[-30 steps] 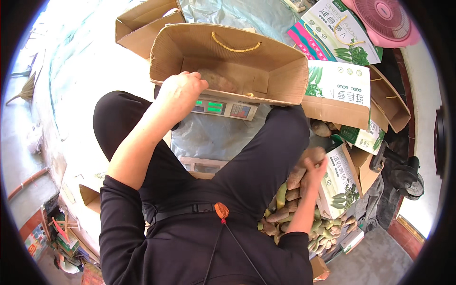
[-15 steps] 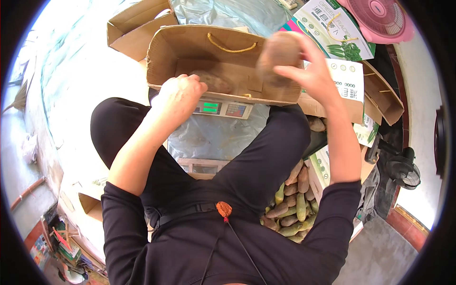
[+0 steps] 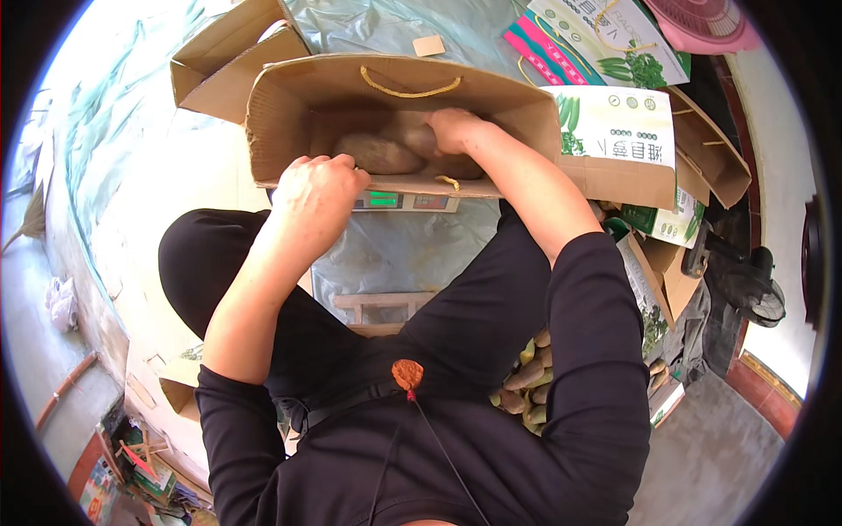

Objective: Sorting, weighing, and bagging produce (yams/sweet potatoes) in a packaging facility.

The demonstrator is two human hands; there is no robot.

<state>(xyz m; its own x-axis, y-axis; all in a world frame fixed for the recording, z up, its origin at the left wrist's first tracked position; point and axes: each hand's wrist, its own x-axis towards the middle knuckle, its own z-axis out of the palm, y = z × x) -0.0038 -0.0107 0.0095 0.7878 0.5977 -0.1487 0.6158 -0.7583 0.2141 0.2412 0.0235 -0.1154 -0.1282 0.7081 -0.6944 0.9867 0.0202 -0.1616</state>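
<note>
A brown cardboard gift box [image 3: 298,74] with a yellow cord handle [image 3: 408,91] stands open on a scale [image 3: 403,202] in front of me. My left hand [image 3: 317,188] is closed over the near rim at the box's left part. My right hand [image 3: 452,131] reaches down inside, its fingers on a muddy radish [image 3: 414,133] that is smeared by motion. Beside that radish, another brown radish [image 3: 379,154] lies on the box's floor. Part of the right hand's grip is hidden by the radish and blur.
More radishes [image 3: 531,377], brown and green, lie in a pile by my right thigh. Other open cardboard boxes stand at the far left [image 3: 228,74] and right [image 3: 710,145]. A pink fan [image 3: 706,22] and a black fan [image 3: 745,285] are on the right. Plastic sheeting covers the floor.
My right hand has lowered a radish from above the box's right end into it, moving left. The box has shifted slightly left, with my left hand still on its rim.
</note>
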